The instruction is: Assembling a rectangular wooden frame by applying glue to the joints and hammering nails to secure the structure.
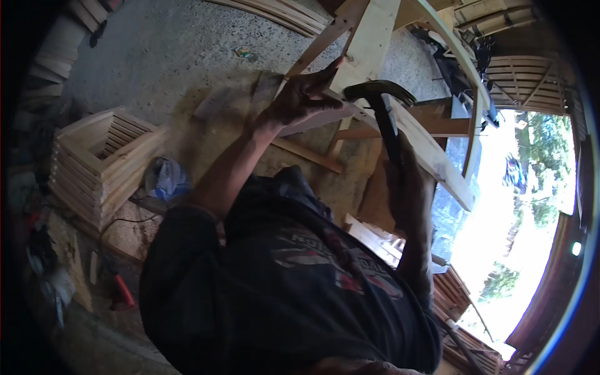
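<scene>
My right hand point(405, 172) is wrapped round the dark handle of a claw hammer point(389, 119). The hammer's black head is raised at the top, over or against the pale wooden frame point(431, 147); I cannot tell if they touch. To the left, my left hand point(303, 97) has its finger and thumb spread apart at the edge of a wide pale board point(369, 47) of that frame. Its fingertips seem to rest against the wood, and no object shows between them. A curved wooden piece point(459, 50) rises at the frame's right side.
Left of me stands a slatted wooden box point(103, 159), with a pale blue plastic bag point(167, 178) beside it. A red-handled tool point(123, 290) with a cord lies below. Long wood strips point(281, 14) lie on the concrete floor point(156, 56). Slatted panels point(525, 81) stand near a bright opening at right.
</scene>
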`<state>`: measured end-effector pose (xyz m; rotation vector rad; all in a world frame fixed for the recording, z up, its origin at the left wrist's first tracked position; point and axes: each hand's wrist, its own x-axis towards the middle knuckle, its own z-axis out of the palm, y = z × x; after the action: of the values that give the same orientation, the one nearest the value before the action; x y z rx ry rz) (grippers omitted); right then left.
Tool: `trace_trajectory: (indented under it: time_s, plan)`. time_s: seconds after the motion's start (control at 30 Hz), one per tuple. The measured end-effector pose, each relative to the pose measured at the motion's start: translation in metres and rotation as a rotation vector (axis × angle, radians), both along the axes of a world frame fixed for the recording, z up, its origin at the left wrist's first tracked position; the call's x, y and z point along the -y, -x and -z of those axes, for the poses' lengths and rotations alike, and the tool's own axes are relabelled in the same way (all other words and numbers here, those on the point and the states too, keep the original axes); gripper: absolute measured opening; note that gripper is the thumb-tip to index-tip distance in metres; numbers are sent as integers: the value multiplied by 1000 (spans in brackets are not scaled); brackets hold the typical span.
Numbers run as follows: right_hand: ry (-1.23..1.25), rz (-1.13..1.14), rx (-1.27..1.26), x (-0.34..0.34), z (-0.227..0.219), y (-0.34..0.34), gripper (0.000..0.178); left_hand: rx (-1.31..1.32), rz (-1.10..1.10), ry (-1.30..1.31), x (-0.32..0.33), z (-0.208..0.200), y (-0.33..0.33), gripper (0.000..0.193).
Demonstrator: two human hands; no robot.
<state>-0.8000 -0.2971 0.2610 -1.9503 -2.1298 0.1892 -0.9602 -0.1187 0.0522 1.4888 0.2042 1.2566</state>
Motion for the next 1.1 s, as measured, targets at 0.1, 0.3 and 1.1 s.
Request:
trace_trajectory:
  time_s: [0.1, 0.3, 1.1]
  plan:
    - [-327, 333, -904, 19, -20, -21, 39, -23, 7, 45, -4, -2, 0, 80]
    - [-227, 70, 139, 20, 2, -25, 50, 95, 70, 231, 1, -2, 1, 73]
    - [1, 101, 29, 9, 14, -1, 55, 66, 91, 199, -6, 6, 0, 87]
